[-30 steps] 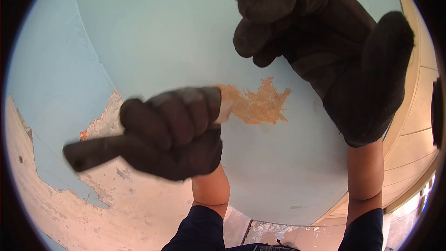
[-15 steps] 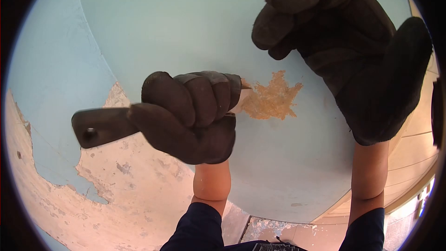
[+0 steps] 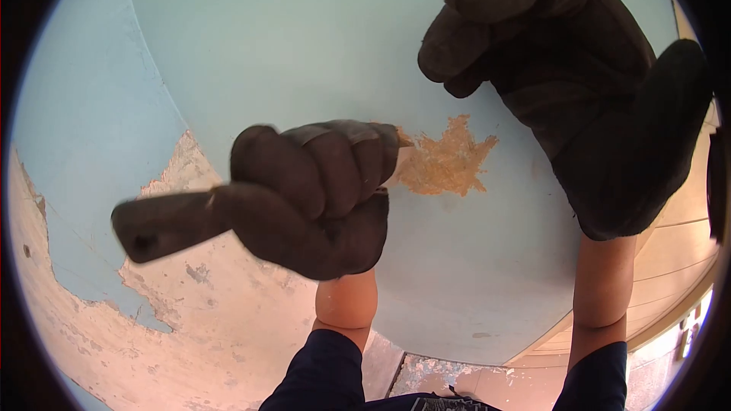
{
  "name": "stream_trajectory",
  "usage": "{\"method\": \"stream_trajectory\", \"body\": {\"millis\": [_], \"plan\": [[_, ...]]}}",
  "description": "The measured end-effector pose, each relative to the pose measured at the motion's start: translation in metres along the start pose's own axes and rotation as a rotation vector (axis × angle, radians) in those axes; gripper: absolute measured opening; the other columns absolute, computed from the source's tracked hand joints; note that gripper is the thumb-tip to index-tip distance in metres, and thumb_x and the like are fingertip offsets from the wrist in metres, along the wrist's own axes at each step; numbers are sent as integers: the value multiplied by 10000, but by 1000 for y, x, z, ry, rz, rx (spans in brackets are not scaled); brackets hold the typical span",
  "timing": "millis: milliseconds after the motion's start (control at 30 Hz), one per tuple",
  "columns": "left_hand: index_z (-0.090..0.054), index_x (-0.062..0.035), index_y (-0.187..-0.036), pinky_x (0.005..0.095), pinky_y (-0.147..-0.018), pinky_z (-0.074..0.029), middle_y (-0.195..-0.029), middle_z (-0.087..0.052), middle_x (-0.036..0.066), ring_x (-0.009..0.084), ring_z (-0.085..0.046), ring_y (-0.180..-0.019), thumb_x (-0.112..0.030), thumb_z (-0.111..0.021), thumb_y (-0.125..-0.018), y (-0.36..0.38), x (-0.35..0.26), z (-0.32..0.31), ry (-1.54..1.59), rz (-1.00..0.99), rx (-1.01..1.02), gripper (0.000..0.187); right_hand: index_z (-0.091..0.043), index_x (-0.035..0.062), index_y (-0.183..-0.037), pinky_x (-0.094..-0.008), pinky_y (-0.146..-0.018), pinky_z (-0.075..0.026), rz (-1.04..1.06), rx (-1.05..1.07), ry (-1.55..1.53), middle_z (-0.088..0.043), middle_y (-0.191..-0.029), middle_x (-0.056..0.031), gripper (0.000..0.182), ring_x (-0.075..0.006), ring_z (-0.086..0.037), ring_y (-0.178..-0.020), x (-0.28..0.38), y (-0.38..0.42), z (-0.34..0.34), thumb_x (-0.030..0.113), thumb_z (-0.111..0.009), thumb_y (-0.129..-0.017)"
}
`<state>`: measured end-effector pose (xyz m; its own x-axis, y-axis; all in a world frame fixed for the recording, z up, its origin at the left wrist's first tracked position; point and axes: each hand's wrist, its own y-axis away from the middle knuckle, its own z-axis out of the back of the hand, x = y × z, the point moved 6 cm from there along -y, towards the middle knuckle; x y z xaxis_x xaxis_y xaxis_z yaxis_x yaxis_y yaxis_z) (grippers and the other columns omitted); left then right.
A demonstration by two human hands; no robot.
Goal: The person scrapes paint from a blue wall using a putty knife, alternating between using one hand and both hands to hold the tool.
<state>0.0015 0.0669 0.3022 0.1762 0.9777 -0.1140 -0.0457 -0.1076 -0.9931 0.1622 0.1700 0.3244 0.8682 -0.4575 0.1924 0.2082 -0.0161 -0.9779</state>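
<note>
My left hand [image 3: 316, 194], in a dark work glove, is closed round a scraper [image 3: 169, 221]. Its dark handle, with a hanging hole in the end, juts out to the left of the fist. At the right side of the fist a bit of the pale blade shows, right at a ragged tan patch [image 3: 449, 158] in the light blue-green painted surface [image 3: 457, 259]. Most of the blade is hidden by the glove. Higher up on the right is my right hand [image 3: 579, 91], gloved too, with fingers curved and thumb spread apart, holding nothing.
On the left, blue paint [image 3: 84, 144] ends in a jagged edge above a bare, pinkish, blotchy wall [image 3: 221, 320]. Cream panelling [image 3: 678, 236] runs down the right side. Pale flakes lie on the floor [image 3: 487, 384] at the bottom.
The handle end of the scraper has tipped lower, and my left fist has turned slightly with it. My right hand has shifted a little to the right, still spread.
</note>
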Motion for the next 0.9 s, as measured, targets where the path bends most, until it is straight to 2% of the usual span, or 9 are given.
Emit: {"method": "stream_trajectory", "body": {"millis": [133,200,333,367,600,667,800,833,900], "plan": [[-370,-154,-717,329,-462,-232,-505,-281,-18,125,-195,-439,-603,-349,-1027,-3,-19,-8,50,-114,55,546,-613,-66,-1141,-338,-775,-509,3,0,19,-648,-1044,-164,647,-219,-652,-894,2,0,1,511,-403,-936],[-338,-191,-688,293,-482,-224,-527,-278,-40,114,-209,-473,-660,-312,-1013,3,1,1,-118,4,-36,571,-614,-66,-1139,-337,-774,-509,6,-3,23,-650,-1039,-163,634,-218,-652,-892,0,0,-1,499,-409,-937],[-347,-191,-698,302,-472,-234,-524,-261,-53,114,-206,-465,-586,-360,-1031,-2,-18,-11,-5,-64,73,517,-616,-66,-1136,-336,-772,-510,14,2,70,-654,-1028,-162,609,-216,-652,-886,4,-2,1,477,-422,-940],[-374,-165,-714,321,-468,-260,-531,-338,-40,130,-256,-453,-559,-358,-1045,-1,-16,-6,21,-77,22,514,-617,-66,-1135,-335,-771,-510,17,2,82,-655,-1026,-162,602,-215,-652,-884,4,-1,-3,471,-425,-941],[-367,-171,-711,324,-457,-237,-507,-295,-39,119,-195,-448,-572,-339,-1045,-2,-15,-6,53,-108,81,523,-620,-67,-1129,-332,-768,-510,40,19,275,-661,-1007,-159,558,-211,-653,-874,9,-8,-16,431,-447,-947],[-363,-168,-713,318,-463,-235,-512,-288,-33,122,-192,-452,-588,-316,-1042,-3,-1,2,1,-23,-36,536,-621,-67,-1127,-332,-766,-511,43,18,312,-663,-1002,-159,545,-210,-653,-871,10,-10,-18,420,-453,-948],[-336,-188,-687,293,-451,-216,-509,-281,-49,102,-192,-453,-607,-259,-1044,-5,-17,-20,1,-123,99,556,-624,-67,-1124,-330,-764,-511,56,26,354,-667,-992,-158,520,-208,-653,-866,14,-12,-22,397,-465,-952],[-371,-149,-712,323,-469,-230,-508,-280,-18,132,-223,-459,-584,-364,-1034,-3,-16,-14,82,-74,15,541,-624,-67,-1123,-330,-764,-511,57,25,363,-668,-989,-157,513,-207,-653,-864,14,-13,-23,392,-469,-952],[-375,-146,-715,325,-471,-233,-520,-298,-13,135,-234,-461,-584,-366,-1032,-1,-8,-7,69,-43,37,542,-625,-67,-1121,-329,-763,-511,58,24,367,-670,-984,-157,501,-206,-653,-861,13,-12,-24,380,-475,-954]]}}
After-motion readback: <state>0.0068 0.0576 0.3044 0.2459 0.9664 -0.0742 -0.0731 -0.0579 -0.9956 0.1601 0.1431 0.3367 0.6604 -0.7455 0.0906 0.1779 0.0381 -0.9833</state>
